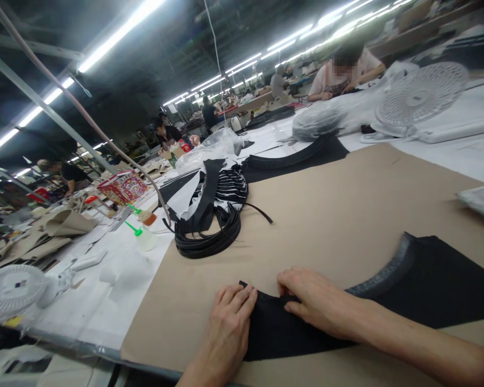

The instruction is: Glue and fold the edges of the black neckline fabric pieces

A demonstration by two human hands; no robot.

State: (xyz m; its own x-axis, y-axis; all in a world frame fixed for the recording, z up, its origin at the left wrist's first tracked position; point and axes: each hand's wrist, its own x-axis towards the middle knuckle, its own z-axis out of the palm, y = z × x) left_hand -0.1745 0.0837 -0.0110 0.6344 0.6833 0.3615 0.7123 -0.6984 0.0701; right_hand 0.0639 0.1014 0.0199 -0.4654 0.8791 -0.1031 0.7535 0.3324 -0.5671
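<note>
A curved piece of black fabric (427, 285) lies on a tan cardboard sheet (347, 215) near the table's front edge. My left hand (228, 328) rests flat on the fabric's left end, fingers stretched out and together. My right hand (314, 301) lies on the fabric just to the right of it, fingers bent and pressing the cloth down near its upper edge. A grey ribbed band runs along the fabric's curved edge (383, 274).
A coil of black straps (210, 236) and striped cloth (226, 185) lie further back. Small glue bottles with green caps (143, 234) stand at the left. White fans stand at the left front (12, 290) and back right (419, 97). Other people work at the far tables.
</note>
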